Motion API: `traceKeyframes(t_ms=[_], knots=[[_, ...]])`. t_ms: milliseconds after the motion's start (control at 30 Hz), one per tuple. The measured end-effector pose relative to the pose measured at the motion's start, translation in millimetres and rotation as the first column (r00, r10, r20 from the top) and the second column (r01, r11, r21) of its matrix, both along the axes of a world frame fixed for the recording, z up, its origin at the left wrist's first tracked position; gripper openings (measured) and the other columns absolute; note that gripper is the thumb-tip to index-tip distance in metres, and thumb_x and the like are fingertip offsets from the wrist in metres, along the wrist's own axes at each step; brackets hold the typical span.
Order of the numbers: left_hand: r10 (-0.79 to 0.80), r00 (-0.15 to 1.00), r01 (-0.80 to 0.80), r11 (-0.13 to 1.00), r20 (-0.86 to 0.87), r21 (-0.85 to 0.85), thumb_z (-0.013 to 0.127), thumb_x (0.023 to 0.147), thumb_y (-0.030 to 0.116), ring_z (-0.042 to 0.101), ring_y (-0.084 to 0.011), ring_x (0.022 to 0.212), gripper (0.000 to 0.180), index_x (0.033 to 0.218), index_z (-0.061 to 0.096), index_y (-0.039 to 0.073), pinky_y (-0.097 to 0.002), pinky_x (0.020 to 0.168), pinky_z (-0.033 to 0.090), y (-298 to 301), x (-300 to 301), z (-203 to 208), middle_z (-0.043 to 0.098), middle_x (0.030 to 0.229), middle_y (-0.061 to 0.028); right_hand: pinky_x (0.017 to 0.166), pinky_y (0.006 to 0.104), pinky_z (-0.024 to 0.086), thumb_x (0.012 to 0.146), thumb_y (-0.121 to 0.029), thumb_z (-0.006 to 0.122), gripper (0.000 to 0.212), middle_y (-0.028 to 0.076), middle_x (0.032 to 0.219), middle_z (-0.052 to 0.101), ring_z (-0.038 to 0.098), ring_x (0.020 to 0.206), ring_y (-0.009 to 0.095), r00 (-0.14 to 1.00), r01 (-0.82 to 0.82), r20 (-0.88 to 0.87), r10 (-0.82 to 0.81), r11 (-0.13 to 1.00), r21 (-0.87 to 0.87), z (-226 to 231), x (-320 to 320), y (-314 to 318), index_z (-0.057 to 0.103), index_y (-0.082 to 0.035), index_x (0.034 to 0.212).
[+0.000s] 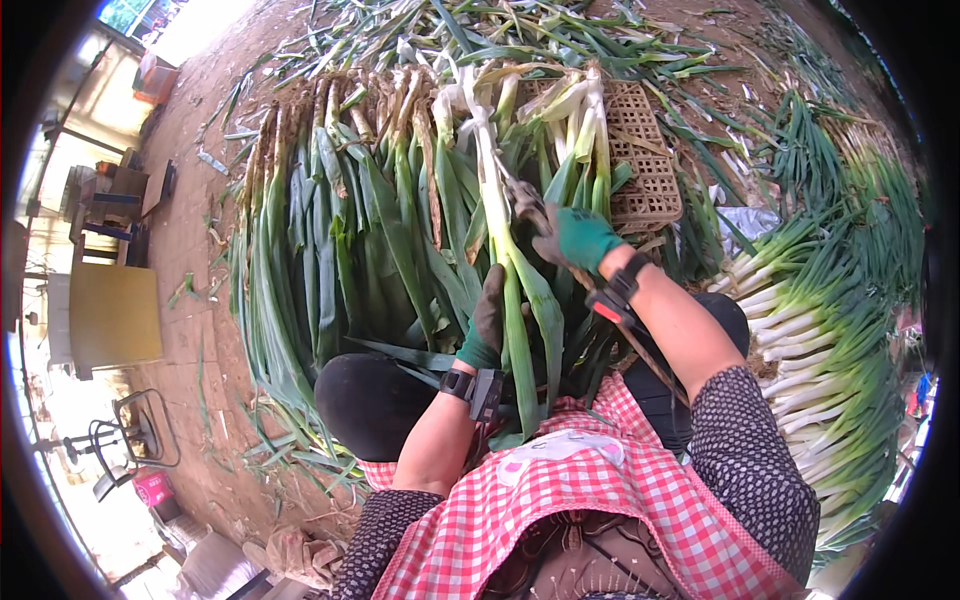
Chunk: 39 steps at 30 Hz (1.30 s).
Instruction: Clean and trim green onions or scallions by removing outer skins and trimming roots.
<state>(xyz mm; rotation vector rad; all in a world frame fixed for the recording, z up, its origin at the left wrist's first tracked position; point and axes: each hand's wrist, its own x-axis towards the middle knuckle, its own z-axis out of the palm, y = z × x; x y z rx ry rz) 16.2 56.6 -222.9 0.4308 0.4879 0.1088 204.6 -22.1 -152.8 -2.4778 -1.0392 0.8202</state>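
My left hand [485, 320], in a green glove with dark fingers, is wrapped round one leek [495, 205] just where its white shaft turns green. The leek stands nearly straight away from me, its white end far and its green leaves hanging toward my lap. My right hand [577, 240], gloved the same way, is beside the shaft on its right. Its fingers are curled in close to the stalk; what they grip is blurred. Under both hands lies a wide heap of untrimmed leeks [340, 240] with brown, dirty root ends pointing away from me.
A tan plastic crate [640, 160] stands at the heap's right. Cleaned leeks [810, 330] with white shafts are stacked at far right. Loose leaf scraps [600, 40] cover the ground beyond. A yellowish board [115, 315] and a metal-framed chair [130, 435] are at left.
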Motion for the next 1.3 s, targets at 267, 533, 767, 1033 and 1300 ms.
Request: traceKeyframes(t_ms=[267, 533, 767, 1033, 1300], knots=[[-0.031, 0.996, 0.05, 0.972, 0.085, -0.229, 0.052, 0.094, 0.043, 0.061, -0.0119, 0.072, 0.037, 0.114, 0.054, 0.011, -0.0209, 0.054, 0.052, -0.4, -4.2, 30.1, 0.06, 0.092, -0.0025, 0.085, 0.0418, 0.047, 0.073, -0.036, 0.059, 0.048, 0.025, 0.101, 0.065, 0.062, 0.097, 0.038, 0.998, 0.036, 0.061, -0.031, 0.996, -0.081, 4.1, 42.5, 55.5, 0.058, -0.001, 0.105], [-0.13, 0.98, 0.186, 0.872, -0.152, 0.453, 0.06, 0.091, 0.034, 0.055, -0.0081, 0.066, 0.037, 0.111, 0.055, 0.004, -0.0235, 0.058, 0.046, -35.4, 20.8, 89.7, 0.059, 0.082, -0.0009, 0.073, 0.0444, 0.049, 0.078, -0.044, 0.06, 0.056, 0.021, 0.089, 0.065, 0.064, 0.081, 0.039, 0.977, 0.207, 0.027, -0.211, 0.973, 0.106, 52.9, 13.3, -30.8, 0.052, -0.008, 0.12], [0.11, 0.976, 0.213, -0.294, -0.188, 0.932, 0.065, 0.082, 0.03, 0.062, -0.0312, 0.09, 0.038, 0.109, 0.061, 0.004, -0.0401, 0.08, 0.049, 71.7, 124.8, 62.1, 0.065, 0.099, -0.0171, 0.073, 0.0441, 0.049, 0.079, -0.038, 0.06, 0.053, 0.021, 0.085, 0.065, 0.064, 0.082, 0.039, 0.932, 0.294, 0.192, -0.307, 0.951, 0.092, 49.0, 43.2, -57.7, 0.052, -0.001, 0.115], [0.925, 0.223, 0.85, -0.031, -0.308, 0.525, 0.068, 0.075, 0.038, 0.056, -0.0408, 0.111, 0.07, 0.132, 0.044, 0.005, -0.046, 0.092, 0.046, 389.3, -114.3, 49.9, 0.059, 0.116, -0.0273, 0.072, 0.0434, 0.049, 0.078, -0.037, 0.062, 0.056, 0.021, 0.085, 0.065, 0.064, 0.081, 0.039, 0.989, 0.139, 0.006, -0.144, 0.963, 0.233, 38.0, 0.7, -76.5, 0.049, -0.004, 0.121], [0.8, 0.283, 0.932, -0.098, -0.529, 0.35, 0.066, 0.079, 0.03, 0.061, -0.0401, 0.102, 0.036, 0.105, 0.063, 0.005, -0.0447, 0.087, 0.048, 324.1, -78.8, 119.7, 0.064, 0.106, -0.0233, 0.072, 0.0472, 0.048, 0.077, -0.037, 0.062, 0.056, 0.025, 0.084, 0.063, 0.062, 0.081, 0.043, 0.993, 0.1, -0.082, -0.09, 0.986, 0.132, 39.1, -13.1, -56.7, 0.049, -0.004, 0.12]])
